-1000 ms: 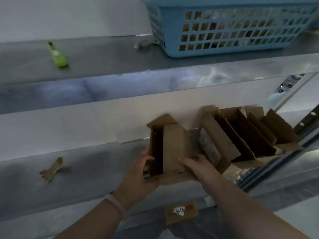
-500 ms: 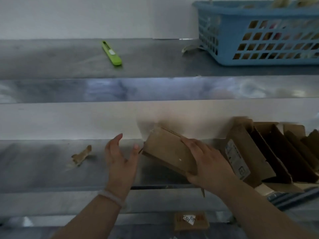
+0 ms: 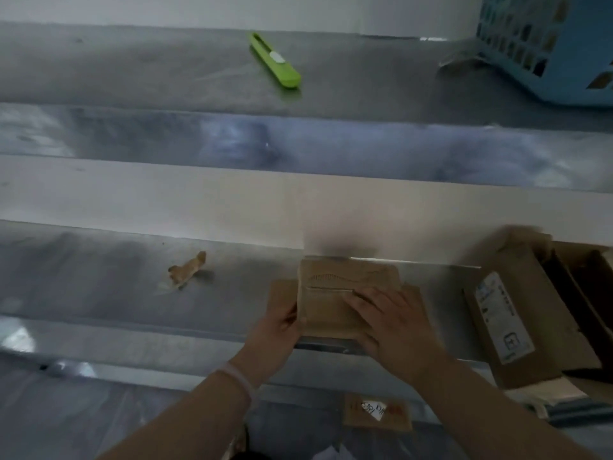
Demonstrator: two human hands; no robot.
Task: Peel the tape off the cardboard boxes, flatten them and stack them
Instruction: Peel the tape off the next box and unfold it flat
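A small brown cardboard box (image 3: 345,280) lies flat on the lower metal shelf (image 3: 99,293), flaps spread to both sides. My left hand (image 3: 275,330) grips its left edge, thumb on top. Over the box's right half lies my right hand (image 3: 394,323), fingers spread flat and pressing down. Several opened brown boxes (image 3: 517,313) stand packed together at the right end of the shelf, the nearest one bearing a white label.
A green utility knife (image 3: 275,63) lies on the upper shelf, and a blue plastic basket (image 3: 550,44) stands at its right end. A crumpled strip of brown tape (image 3: 187,270) lies on the lower shelf to the left. Another labelled cardboard piece (image 3: 376,411) lies on the floor below.
The box was held tilted above the shelf in my right hand; now it lies flat on the shelf. My left hand has taken its left edge and my right hand presses it down.
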